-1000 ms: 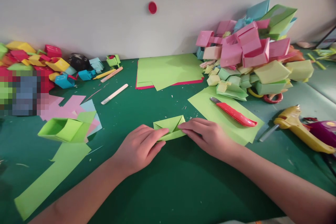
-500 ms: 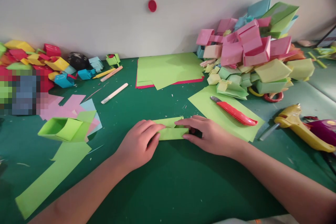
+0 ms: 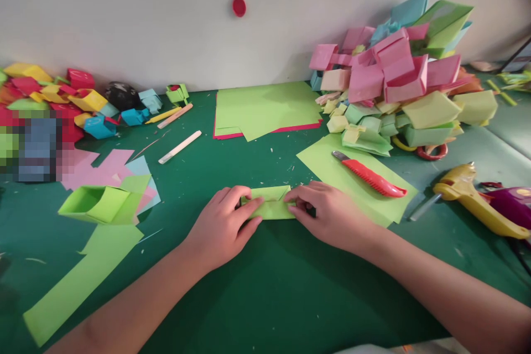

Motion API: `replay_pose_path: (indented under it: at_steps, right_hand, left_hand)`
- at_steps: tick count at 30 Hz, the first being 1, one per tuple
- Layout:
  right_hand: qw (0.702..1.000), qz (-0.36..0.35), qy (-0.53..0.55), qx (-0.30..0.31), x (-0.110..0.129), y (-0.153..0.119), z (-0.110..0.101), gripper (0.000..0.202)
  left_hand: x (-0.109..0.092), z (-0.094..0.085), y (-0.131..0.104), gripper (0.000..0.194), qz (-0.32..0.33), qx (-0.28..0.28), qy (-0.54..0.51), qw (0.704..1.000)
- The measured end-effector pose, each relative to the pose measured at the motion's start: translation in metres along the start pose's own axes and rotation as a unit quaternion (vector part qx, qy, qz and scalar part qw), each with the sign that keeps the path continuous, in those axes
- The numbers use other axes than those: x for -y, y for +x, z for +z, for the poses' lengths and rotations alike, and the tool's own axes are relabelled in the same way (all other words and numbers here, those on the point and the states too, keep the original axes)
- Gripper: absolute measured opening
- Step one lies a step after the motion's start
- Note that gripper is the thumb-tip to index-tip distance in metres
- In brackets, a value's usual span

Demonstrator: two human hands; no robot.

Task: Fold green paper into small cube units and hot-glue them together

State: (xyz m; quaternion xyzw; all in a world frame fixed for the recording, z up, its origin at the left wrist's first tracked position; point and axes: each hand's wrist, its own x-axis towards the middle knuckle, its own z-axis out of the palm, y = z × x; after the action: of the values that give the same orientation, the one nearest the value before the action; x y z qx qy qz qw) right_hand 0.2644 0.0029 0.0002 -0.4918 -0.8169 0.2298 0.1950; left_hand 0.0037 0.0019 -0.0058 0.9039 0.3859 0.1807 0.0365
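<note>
Head view: toward the near-left corner of the surface point(image 3: 265, 293) we had a green paper strip point(image 3: 83, 287), a green paper box point(image 3: 93, 204) just beyond it. Next, our left hand point(image 3: 219, 227) was clamped on the left end of the folded green paper point(image 3: 274, 211), index on top, thumb at its near side. That paper lay mid-surface, long axis left to right, roughly parallel to the far edge. Key relation: it sat right of our left fingers point(image 3: 250, 206), left of our right fingers point(image 3: 302, 193); neither hand was nearer, both touched. Our right hand point(image 3: 327, 210) had thumb and index clamped at its right end. Past that, a red utility knife point(image 3: 370, 177) lay on a green sheet point(image 3: 326, 160), then a yellow glue gun point(image 3: 483, 202) toward the right edge.
</note>
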Motion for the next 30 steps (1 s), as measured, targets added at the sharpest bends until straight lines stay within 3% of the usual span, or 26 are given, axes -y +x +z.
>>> replay_pose_path:
  at_steps: [5, 10, 17, 30]
  right_hand:
    - [0.989, -0.122, -0.081, -0.034, 0.001, -0.002, -0.004, 0.02]
    - [0.967, -0.229, -0.105, -0.022, 0.001, -0.003, -0.002, 0.024]
    - [0.962, -0.247, -0.11, -0.04, -0.001, -0.006, 0.007, 0.024]
    - [0.947, -0.279, -0.151, -0.059, 0.007, -0.009, 0.007, 0.022]
  left_hand:
    - [-0.002, -0.001, 0.0, 0.031, 0.019, -0.014, 0.041, 0.999]
    - [-0.01, -0.003, 0.0, 0.029, 0.048, -0.032, 0.119, 0.991]
    - [-0.025, -0.004, -0.005, 0.02, 0.142, -0.07, 0.123, 0.98]
    - [-0.048, -0.003, -0.013, 0.037, 0.107, -0.033, 0.201, 0.973]
